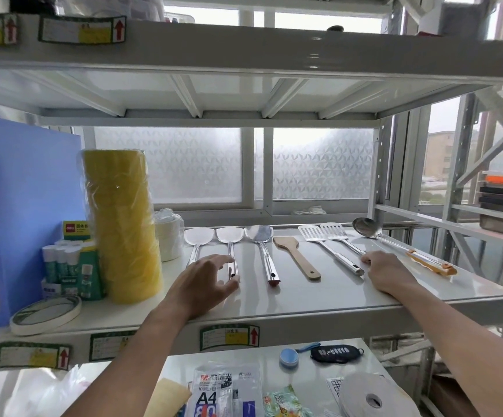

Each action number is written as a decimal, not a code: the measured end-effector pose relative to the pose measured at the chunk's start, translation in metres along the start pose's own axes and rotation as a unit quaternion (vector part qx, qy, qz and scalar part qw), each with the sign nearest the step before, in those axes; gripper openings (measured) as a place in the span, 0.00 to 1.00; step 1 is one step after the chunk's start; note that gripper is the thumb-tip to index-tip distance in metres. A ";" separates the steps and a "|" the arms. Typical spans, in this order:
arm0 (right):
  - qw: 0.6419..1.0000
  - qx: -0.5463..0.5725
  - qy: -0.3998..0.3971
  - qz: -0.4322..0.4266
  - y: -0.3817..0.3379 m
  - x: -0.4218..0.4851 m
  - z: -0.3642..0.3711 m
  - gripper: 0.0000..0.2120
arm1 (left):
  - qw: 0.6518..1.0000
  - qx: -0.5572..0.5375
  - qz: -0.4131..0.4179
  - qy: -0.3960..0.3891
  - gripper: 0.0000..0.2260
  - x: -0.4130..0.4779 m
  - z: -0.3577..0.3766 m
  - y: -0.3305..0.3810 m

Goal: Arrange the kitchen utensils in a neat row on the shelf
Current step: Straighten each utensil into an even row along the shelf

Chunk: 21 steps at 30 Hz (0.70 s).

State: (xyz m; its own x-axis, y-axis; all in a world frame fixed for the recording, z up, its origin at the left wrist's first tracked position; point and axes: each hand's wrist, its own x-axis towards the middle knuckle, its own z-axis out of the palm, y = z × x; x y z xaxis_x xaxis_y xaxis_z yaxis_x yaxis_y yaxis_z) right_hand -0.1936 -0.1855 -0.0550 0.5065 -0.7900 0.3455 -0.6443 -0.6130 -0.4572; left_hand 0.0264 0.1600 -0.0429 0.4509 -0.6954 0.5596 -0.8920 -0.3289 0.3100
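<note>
Several utensils lie side by side on the white shelf (274,299), heads toward the window. From the left: two steel spatulas (197,236) (229,234), a third steel spatula (259,233) with a red handle tip, a wooden spatula (286,243), two slotted turners (310,233) (333,230), and a ladle (367,227) with an orange handle end. My left hand (205,281) hovers with spread fingers over the handles of the two left spatulas, thumb beside the second handle. My right hand (385,272) rests on the shelf, fingers curled over the handle end of the right slotted turner.
Left of the utensils stand a tall yellow wrapped stack (122,224), white tape rolls (169,233), glue sticks (63,260), a blue file box (18,206) and a flat tape ring (45,314). A shelf board runs low overhead. The shelf below holds paper packs and a white roll (373,395).
</note>
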 end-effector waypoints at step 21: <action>1.000 -0.007 0.004 0.009 -0.001 -0.005 0.000 0.17 | 1.000 -0.001 0.000 -0.003 0.24 0.001 0.003 -0.004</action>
State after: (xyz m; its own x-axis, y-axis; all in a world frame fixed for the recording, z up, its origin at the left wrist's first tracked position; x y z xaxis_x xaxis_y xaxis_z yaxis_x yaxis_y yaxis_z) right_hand -0.1952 -0.1810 -0.0562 0.4899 -0.8010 0.3442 -0.6618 -0.5987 -0.4513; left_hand 0.0304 0.1586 -0.0454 0.4515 -0.6986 0.5550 -0.8915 -0.3283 0.3121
